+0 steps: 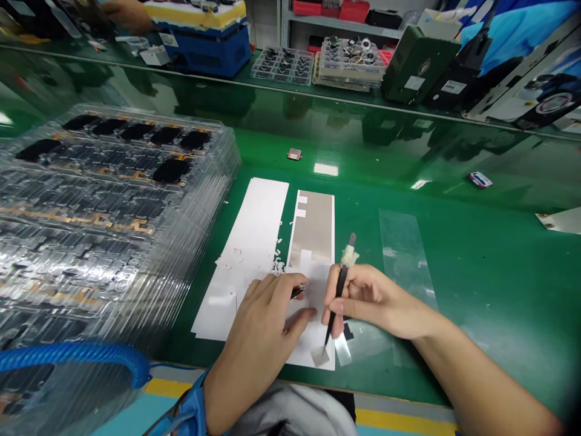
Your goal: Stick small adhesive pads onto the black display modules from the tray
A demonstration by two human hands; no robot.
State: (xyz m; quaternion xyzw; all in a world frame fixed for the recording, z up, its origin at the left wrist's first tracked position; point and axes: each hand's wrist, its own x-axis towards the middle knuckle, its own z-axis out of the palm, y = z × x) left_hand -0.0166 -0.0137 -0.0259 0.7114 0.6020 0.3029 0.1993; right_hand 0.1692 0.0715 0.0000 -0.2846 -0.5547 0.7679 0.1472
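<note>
My right hand (372,300) pinches black tweezers (336,303) whose tip touches a small grey sticker (320,356) at the near edge of a white backing sheet (313,254). A grey patch of stickers fills that sheet's far part. My left hand (263,321) rests curled on the sheets, with a small dark part (298,291) held between its fingertips. A second white sheet (249,254) lies to the left, under that hand.
A tall stack of clear plastic trays (104,212) holding dark parts fills the left. A clear film strip (403,254) lies right of the sheets. A small metal part (295,154) sits farther back. Boxes, trays and another person's hand (127,15) line the far side of the green table (490,272).
</note>
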